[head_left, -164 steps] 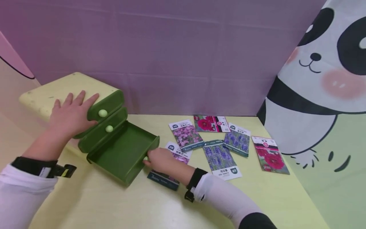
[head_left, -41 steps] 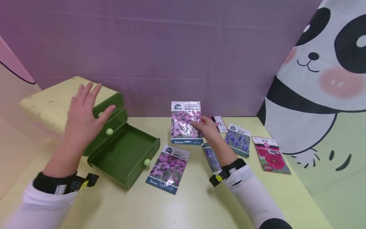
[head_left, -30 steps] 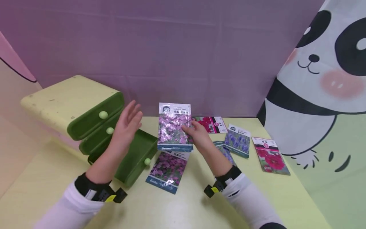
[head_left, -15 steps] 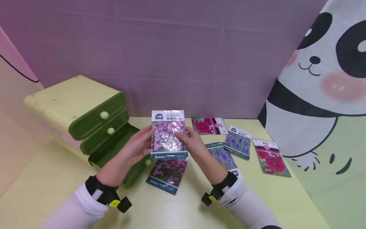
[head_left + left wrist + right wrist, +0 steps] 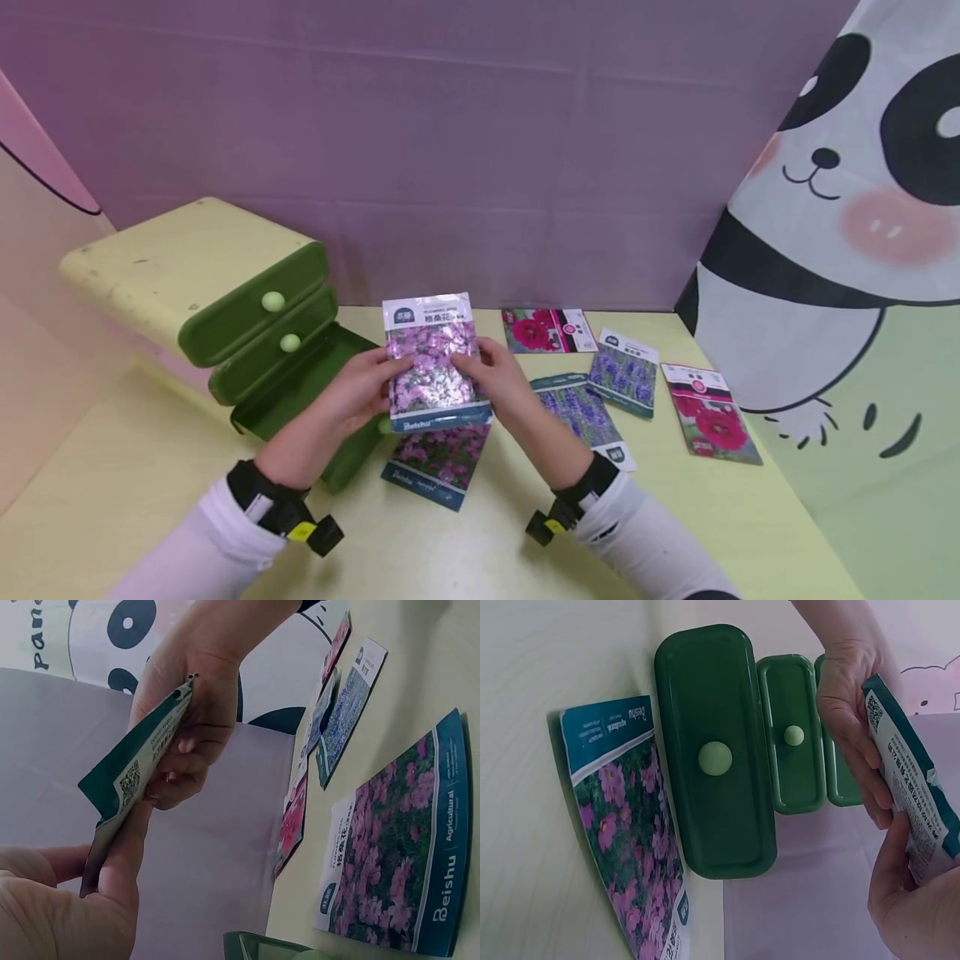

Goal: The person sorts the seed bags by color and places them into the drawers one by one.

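In the head view, both hands hold one seed packet printed with pink flowers, face up above the table. My left hand pinches its left edge, thumb on the front and fingers behind. The right hand grips the opposite edge the same way. The packet's printed back, with a QR code, faces the right wrist camera. Below it lies a second pink-flower packet, its top covered by the held one. Beside my left forearm, the bottom drawer of a small cabinet is pulled out, partly hidden by that arm.
The cream cabinet stands at the left with two upper green drawers closed, each with a round knob. To the right lie two purple-flower packets, one overlapping the other. Red-flower packets lie at the back and far right.
The right hand left the drawer knob and picked up the upper pink-flower packet. The left hand came off the cabinet and took the packet's left edge. The packet has since moved slightly left and lower.
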The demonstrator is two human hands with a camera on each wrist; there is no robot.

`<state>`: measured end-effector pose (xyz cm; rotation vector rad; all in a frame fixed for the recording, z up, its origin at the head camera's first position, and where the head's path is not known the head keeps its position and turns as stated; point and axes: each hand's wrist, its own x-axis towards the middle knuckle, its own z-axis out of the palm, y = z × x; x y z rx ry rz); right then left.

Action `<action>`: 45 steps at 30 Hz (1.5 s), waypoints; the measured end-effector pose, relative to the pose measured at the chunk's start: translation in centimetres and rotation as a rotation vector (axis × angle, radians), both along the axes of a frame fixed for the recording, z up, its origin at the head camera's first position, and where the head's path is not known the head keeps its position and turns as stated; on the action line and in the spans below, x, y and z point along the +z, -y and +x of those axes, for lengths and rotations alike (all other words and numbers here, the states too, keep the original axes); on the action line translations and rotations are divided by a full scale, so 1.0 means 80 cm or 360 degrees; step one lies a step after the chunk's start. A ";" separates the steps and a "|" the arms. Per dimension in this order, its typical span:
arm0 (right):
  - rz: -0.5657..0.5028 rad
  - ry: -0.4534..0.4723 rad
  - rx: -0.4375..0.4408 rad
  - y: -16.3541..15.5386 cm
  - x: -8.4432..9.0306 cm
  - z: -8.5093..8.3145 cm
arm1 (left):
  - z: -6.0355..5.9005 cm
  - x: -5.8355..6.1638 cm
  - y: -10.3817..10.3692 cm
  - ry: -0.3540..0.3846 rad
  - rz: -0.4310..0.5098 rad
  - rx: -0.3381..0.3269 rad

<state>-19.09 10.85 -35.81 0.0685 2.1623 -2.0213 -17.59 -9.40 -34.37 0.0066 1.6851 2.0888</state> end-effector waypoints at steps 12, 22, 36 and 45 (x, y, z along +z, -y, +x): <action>-0.0056 0.0022 0.0030 0.006 -0.003 0.004 | 0.001 -0.008 0.004 -0.0042 -0.0009 0.0021; 0.0031 0.0086 0.0057 0.006 -0.007 0.003 | 0.005 -0.014 0.006 -0.0018 0.0018 0.0041; -0.0054 -0.0020 0.0121 0.006 -0.009 0.013 | 0.011 -0.018 0.020 0.0019 -0.0005 0.0117; 0.0191 -0.0060 0.0023 -0.012 -0.021 0.032 | 0.021 -0.022 0.045 0.0137 -0.0007 0.0226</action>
